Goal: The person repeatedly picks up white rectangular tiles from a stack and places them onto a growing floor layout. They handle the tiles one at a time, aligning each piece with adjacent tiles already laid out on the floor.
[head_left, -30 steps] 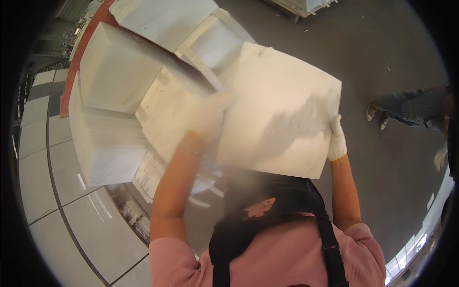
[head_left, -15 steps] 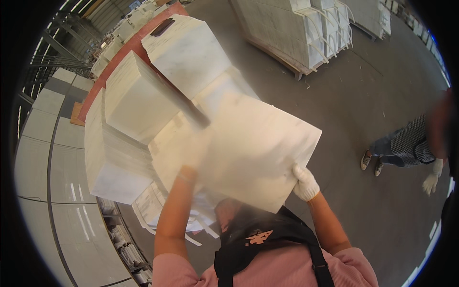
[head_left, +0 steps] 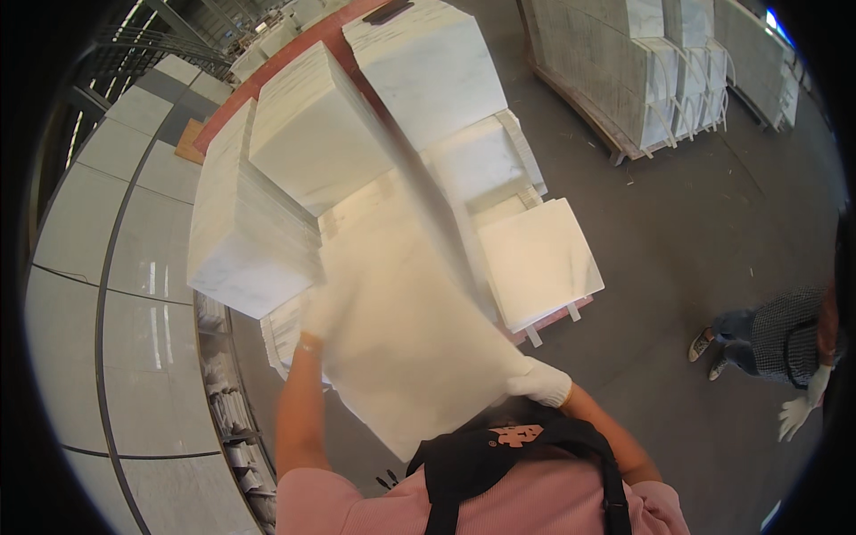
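A square white marble tile (head_left: 401,330), slightly blurred, is held tilted in front of my body with its lower corner near my apron. My right hand (head_left: 539,382), in a white knitted glove, grips its right corner. At the opposite edge is my left hand (head_left: 319,308), also in a white glove; it is smeared by motion, its fingers partly hidden, but it holds that edge. Beyond the tile, stacks of similar marble tiles stand on a red base, among them a low stack (head_left: 539,263) to the right and a tall block of tiles (head_left: 321,134) behind.
Left of me stands a row of large pale slabs (head_left: 147,330) with dark seams. A strapped pallet of marble (head_left: 655,89) is at the far right. A co-worker in a dark apron (head_left: 785,330) and white gloves stands on the grey floor at the right.
The tile has moved left and nearer to my body, held by both hands, uncovering the low stack on the right. My view has shifted, so the stacks sit further right.
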Demonstrator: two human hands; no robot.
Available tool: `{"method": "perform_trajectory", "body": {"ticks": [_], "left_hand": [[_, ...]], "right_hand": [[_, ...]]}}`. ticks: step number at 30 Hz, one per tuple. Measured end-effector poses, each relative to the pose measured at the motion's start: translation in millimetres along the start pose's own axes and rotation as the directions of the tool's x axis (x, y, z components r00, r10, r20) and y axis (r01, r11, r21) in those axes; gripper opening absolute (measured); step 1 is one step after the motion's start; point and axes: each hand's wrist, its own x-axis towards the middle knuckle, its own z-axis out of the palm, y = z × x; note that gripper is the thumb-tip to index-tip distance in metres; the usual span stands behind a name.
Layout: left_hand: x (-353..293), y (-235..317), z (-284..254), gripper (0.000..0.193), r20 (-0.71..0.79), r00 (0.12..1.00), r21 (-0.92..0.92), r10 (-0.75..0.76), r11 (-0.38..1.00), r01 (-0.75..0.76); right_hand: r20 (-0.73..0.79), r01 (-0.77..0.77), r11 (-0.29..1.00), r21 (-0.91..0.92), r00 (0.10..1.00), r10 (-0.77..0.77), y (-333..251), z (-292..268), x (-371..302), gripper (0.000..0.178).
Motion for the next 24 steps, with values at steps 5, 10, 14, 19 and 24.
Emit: {"method": "perform_trajectory", "body": {"ticks": [5, 10, 14, 19, 24], "left_hand": [[-105.1, -77.0, 6.1, 0.04, -0.131, 0.991, -0.209, -0.002, 0.978, -0.025], [-184.4, -151.9, 33.7, 0.051, 0.141, 0.902, -0.525, -0.408, 0.742, 0.418], [-224.8, -184.7, 32.7, 0.048, 0.141, 0.818, -0.679, -0.558, 0.547, 0.49], [-252.6, -214.1, 0.2, 0.046, 0.089, 0.76, -0.695, -0.643, 0.507, 0.51], [-257.8, -257.2, -28.4, 0.046, 0.053, 0.724, -0.662, -0.688, 0.519, 0.541]], "right_hand": [[0.275, 0.012, 0.828, -0.561, 0.946, 0.173, 2.5, 24.5, 49.9, 0.039], [0.313, 0.037, 0.861, -0.507, 0.939, 0.144, -6.8, 35.8, 98.0, 0.049], [-0.003, -0.105, 0.994, 0.005, 0.995, 0.105, 35.4, 10.5, 159.1, 0.039], [-0.061, 0.069, 0.995, -0.067, 0.995, -0.073, 135.1, -4.3, 263.2, 0.018], [-0.216, 0.294, 0.92, 0.259, 0.946, -0.242, 131.9, 33.9, 302.9, 0.033]]}}
